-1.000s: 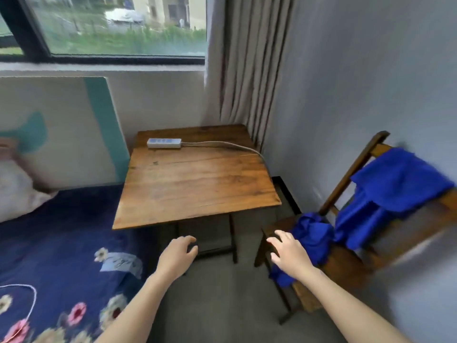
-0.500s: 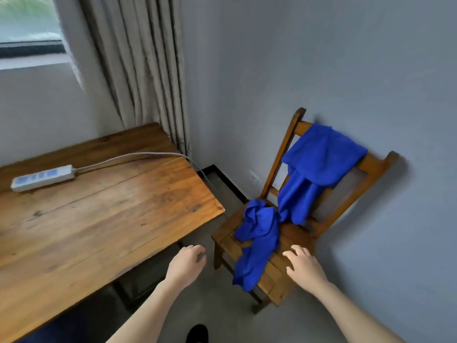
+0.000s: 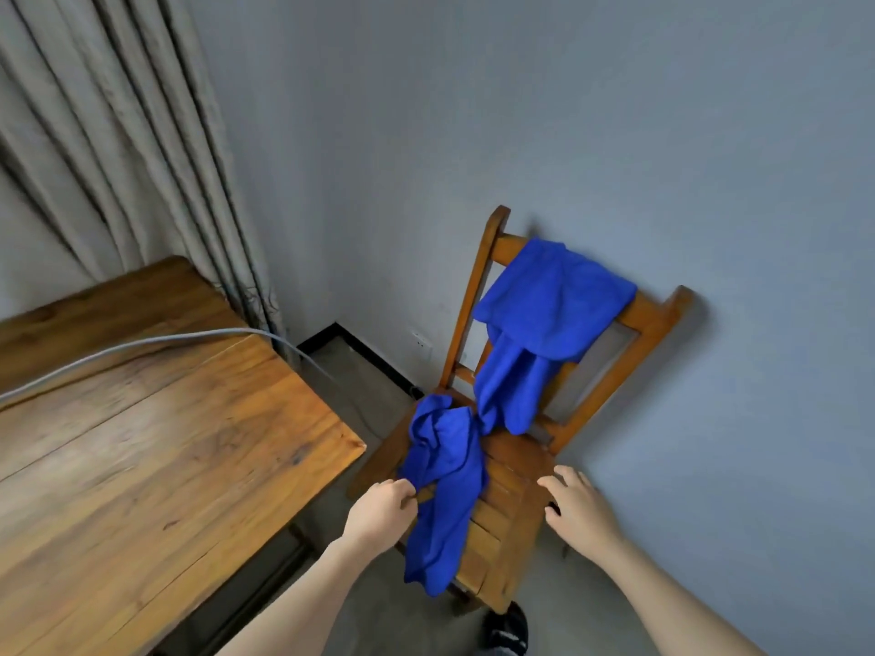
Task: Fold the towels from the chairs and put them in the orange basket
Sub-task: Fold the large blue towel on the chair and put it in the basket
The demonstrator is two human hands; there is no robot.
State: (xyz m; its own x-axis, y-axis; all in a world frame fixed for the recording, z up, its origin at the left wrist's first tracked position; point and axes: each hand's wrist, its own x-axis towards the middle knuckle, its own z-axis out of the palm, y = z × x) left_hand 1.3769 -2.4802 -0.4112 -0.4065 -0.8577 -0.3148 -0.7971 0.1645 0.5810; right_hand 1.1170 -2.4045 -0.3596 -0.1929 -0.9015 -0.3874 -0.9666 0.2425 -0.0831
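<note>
A wooden chair stands against the grey wall. One blue towel hangs over its backrest and reaches down to the seat. A second blue towel lies crumpled on the seat and hangs over the front edge. My left hand is at this towel's left edge, fingers curled onto the cloth. My right hand hovers over the right side of the seat, fingers spread, holding nothing. The orange basket is out of view.
A wooden table stands close on the left with a grey cable across it. A beige curtain hangs behind it. A wall socket sits low beside the chair. My shoe is by the chair's front leg.
The view swung right from the table to the chair and drew closer. Both hands moved forward; my left hand reached the seat towel's edge, my right hand went over the seat.
</note>
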